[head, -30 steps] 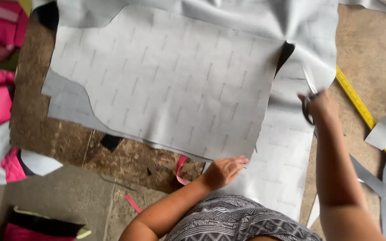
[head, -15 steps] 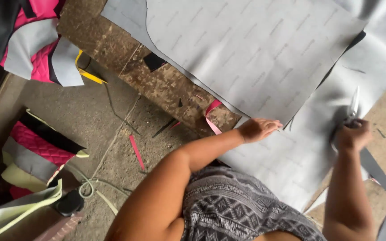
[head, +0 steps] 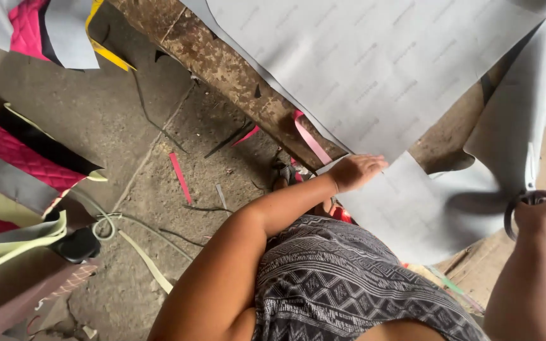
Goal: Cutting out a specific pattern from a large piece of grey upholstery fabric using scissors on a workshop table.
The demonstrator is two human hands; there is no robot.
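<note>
At nine o'clock of the view, quilted pink fabric pieces (head: 17, 155) are stacked with grey and pale yellow offcuts on the concrete floor (head: 115, 120); two such heaps can be counted, the second at eleven o'clock. One red strip (head: 180, 177) lies on the floor near centre, and one pink ribbon (head: 311, 137) hangs over the edge of the worn wooden table (head: 235, 82).

The left hand (head: 358, 170) is laid flat, fingers together and extended, on the near edge of the grey sheet material (head: 374, 69) — pressed down on it, not closed around it. Two large grey layers can be made out: an upper sheet with faint printed rows at twelve o'clock, and a lower one that curls towards three o'clock.

At three o'clock the right hand (head: 540, 218) is clamped on the dark loop handles of one pair of scissors (head: 526, 189), whose pale blades point up into the lower sheet.

The sheet is judged to be light, thin and flexible, stiff enough to hold a curl yet easily buckled — probably a little slippery on its smooth face. It would best be held flat close to the cut line, with the palm spread, rather than pinched at a loose corner.
</note>
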